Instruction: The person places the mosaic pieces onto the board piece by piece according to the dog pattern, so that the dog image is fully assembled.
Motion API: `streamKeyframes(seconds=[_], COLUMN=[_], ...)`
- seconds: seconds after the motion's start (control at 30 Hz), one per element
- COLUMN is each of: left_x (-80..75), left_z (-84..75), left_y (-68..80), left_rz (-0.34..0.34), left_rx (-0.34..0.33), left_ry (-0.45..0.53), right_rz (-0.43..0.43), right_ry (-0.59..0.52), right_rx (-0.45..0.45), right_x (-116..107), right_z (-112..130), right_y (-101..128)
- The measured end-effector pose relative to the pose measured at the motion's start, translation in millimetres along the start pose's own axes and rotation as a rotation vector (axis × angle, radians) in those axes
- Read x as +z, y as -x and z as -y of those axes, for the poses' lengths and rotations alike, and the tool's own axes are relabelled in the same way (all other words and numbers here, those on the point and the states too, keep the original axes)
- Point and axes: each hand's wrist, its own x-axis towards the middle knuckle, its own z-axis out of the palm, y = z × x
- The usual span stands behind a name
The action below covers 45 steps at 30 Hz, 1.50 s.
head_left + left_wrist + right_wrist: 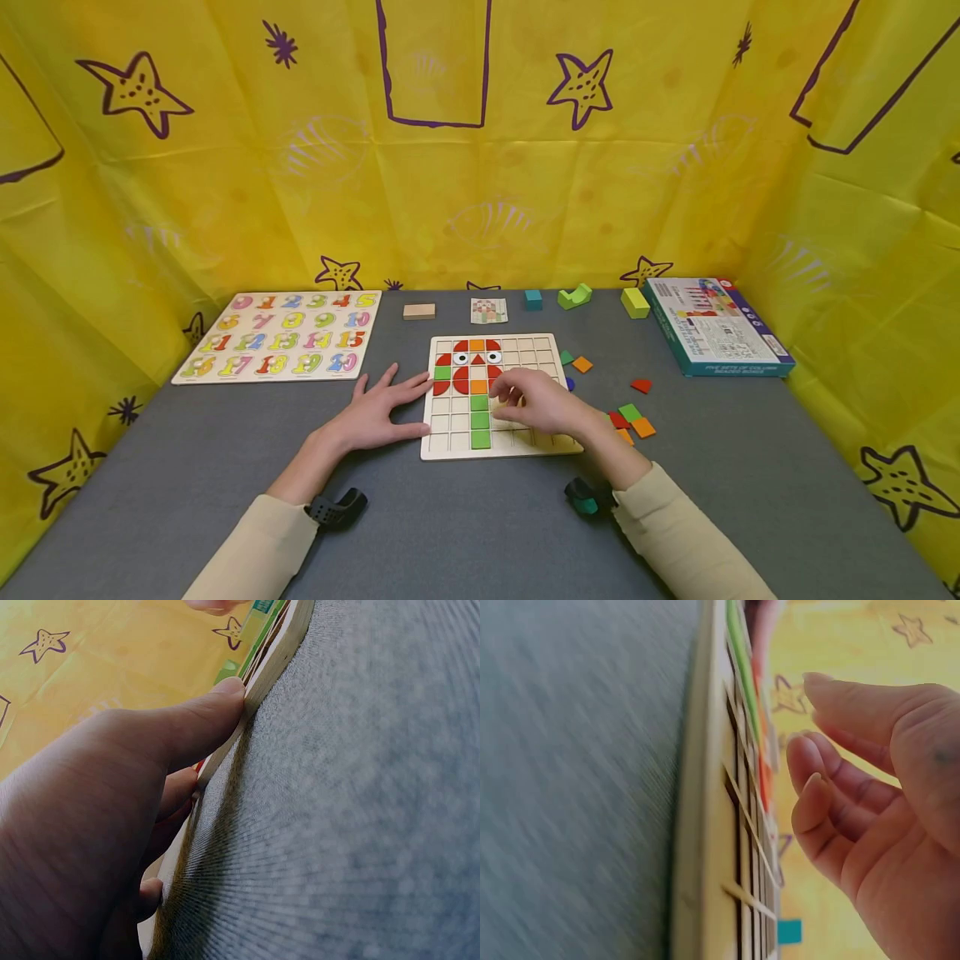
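Note:
A light wooden grid board (450,442) lies on the table, bearing an owl-like figure of red rounded pieces (461,387), eye pieces (460,358) and orange squares. Below the figure runs a column of green square tiles (480,421). My left hand (378,410) rests at the board's left edge with fingers spread; in the left wrist view its thumb (217,697) touches the edge. My right hand (543,398) hovers over the board, just right of the green column. In the right wrist view its fingers (817,802) are loosely bent, thumb apart, with nothing between them.
Loose coloured tiles (642,427) lie right of the board, partly behind my right forearm. A number puzzle (367,333) stands left, a boxed set (738,367) right. Along the back are a picture card (489,311), a wooden block (419,312) and blue, green and yellow blocks (635,303).

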Motion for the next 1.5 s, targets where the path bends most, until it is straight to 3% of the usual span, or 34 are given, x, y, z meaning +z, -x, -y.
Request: streamKeyframes(seconds=[0.33, 0.7, 1.0, 1.5], left_x=[-0.3, -0.9, -1.1, -2.0], left_z=[-0.2, -1.6, -1.3, -1.6], left_y=[-0.1, -0.1, -0.1, -0.3], left_rz=[0.002, 0.006, 0.005, 0.01], left_rx=[0.001, -0.005, -0.007, -0.008], left_ry=[0.002, 0.006, 0.002, 0.005], right_rz=[-0.141, -0.253, -0.262, -0.236], right_ry=[-0.06, -0.018, -0.026, 0.014], right_rx=[0.084, 0.237, 0.307, 0.346], right_x=[-33.0, -59.4, -71.2, -77.1], right_z=[-21.6, -47.8, -66.7, -85.4], right_y=[10.9, 26.3, 35.6, 42.8])
